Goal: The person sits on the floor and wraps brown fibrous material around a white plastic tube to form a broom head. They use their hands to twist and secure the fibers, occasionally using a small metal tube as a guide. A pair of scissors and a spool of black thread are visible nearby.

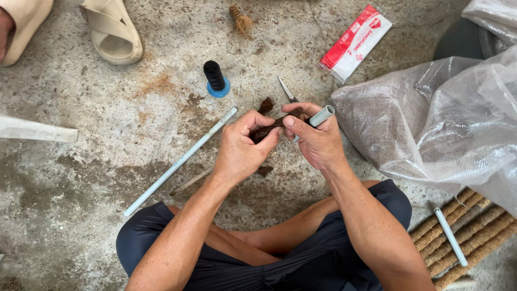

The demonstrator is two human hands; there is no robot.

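My left hand [240, 146] pinches a dark brown clump of fibre [265, 128] between thumb and fingers. My right hand [318, 139] grips a short grey plastic tube [322, 116] and its thumb presses on the same fibre clump. The two hands meet above the concrete floor, over my crossed legs in dark shorts. Scissors [287, 90] lie on the floor just beyond the hands, partly hidden by my right fingers.
A long thin grey tube [180, 161] lies diagonally at left. A black thread spool on a blue base [215, 78] stands beyond. A red and white packet [356, 42], a large clear woven sack [447, 118], fibre-wrapped sticks [463, 231] and beige sandals [112, 29] surround me.
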